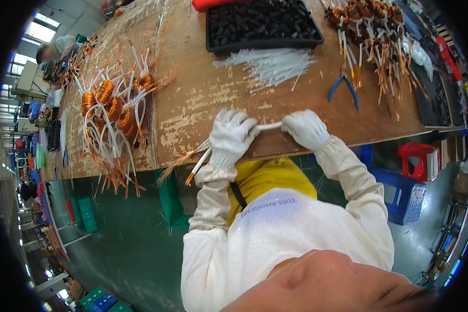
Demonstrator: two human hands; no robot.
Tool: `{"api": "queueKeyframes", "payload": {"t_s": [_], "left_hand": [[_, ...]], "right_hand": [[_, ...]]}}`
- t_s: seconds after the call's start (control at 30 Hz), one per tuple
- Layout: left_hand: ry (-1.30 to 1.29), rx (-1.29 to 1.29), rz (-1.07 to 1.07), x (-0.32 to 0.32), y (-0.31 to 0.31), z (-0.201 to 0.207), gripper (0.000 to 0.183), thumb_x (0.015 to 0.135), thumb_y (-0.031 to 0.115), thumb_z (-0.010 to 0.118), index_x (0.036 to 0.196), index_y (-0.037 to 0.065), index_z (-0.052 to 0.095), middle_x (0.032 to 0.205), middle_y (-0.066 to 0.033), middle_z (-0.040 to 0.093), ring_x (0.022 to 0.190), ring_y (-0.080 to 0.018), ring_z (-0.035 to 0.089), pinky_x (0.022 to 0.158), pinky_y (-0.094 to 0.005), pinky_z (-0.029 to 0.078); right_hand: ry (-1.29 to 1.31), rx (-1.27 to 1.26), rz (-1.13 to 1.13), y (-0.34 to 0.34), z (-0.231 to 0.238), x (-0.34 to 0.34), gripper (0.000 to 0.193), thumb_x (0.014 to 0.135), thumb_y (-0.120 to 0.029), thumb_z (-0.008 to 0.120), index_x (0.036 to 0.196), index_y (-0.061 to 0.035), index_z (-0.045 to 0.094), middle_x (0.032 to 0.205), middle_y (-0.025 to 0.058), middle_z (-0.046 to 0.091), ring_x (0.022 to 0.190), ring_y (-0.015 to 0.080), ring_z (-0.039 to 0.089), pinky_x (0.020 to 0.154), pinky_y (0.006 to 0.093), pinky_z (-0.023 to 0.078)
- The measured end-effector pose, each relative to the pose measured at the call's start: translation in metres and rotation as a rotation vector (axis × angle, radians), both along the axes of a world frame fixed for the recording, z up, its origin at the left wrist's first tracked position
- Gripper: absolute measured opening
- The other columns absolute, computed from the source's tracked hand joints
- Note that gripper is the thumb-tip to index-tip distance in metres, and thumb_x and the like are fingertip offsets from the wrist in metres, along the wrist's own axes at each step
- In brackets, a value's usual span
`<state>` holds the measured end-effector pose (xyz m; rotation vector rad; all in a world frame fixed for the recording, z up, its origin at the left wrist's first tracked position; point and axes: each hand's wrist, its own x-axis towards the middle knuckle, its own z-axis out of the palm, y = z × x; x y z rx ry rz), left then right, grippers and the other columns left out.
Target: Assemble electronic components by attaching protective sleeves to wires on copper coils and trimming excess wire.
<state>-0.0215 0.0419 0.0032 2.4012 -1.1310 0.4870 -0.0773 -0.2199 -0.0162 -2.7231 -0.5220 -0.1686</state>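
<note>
With fingers (237, 118) curled and pressed together inside a white glove, grips the left part of a white tube (269, 126) in the left hand (233, 134). Closes bent fingertips of the right hand (304, 128) on the opposite end; cannot tell exactly where that thumb sits. Holds the tube roughly level above the front edge of a worn brown table (192, 104), with a short length bare to view between the two gloves. From beneath the left wrist, trails white leads (199, 167) toward the lower left, orange-tipped, with loose copper strands (178, 158) beside them; cannot tell, under the glove, whether tube and leads join. Just below the hands, has yellow cloth (275, 183) across the lap.

To the left, faces a heap of copper-wound coils (109, 112) with white leads, bare strands hanging over the table edge. Ahead and to the right, has blue-handled pliers (353, 92) with the handles spread apart. Past the hands, meets a loose fan of clear cable ties (273, 66), then, just behind it, a black tray (268, 48) filled with small black pieces. Farther right, near the pliers, looks onto a second coil heap (369, 31). Well off at upper left, shares the room with another person (46, 53).
</note>
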Motion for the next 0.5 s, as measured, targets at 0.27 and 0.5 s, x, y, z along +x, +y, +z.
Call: {"api": "queueKeyframes", "payload": {"t_s": [0.27,0.5], "left_hand": [[0.043,-0.017,0.102,0.0,0.001,0.001,0.015,0.083,0.027,0.077,0.092,0.016,0.075,0.097,-0.0018,0.071,0.099,-0.027,0.065,0.099,-0.043,0.05],[-0.039,-0.084,0.1,-0.002,-0.003,0.002,0.019,0.074,0.022,0.081,0.089,0.015,0.071,0.092,-0.0024,0.068,0.093,-0.0263,0.065,0.094,-0.0445,0.051]], "right_hand": [[-0.088,-0.032,0.067,-0.028,0.028,0.024,0.011,0.086,-0.02,0.071,0.085,-0.0097,0.067,0.079,0.0109,0.069,0.078,0.0328,0.067,0.07,0.0465,0.051],[-0.341,0.216,-0.223,-0.073,0.038,0.133,0.014,0.093,-0.017,0.066,0.104,-0.0101,0.069,0.099,0.0148,0.07,0.096,0.0381,0.067,0.084,0.047,0.054]]}}
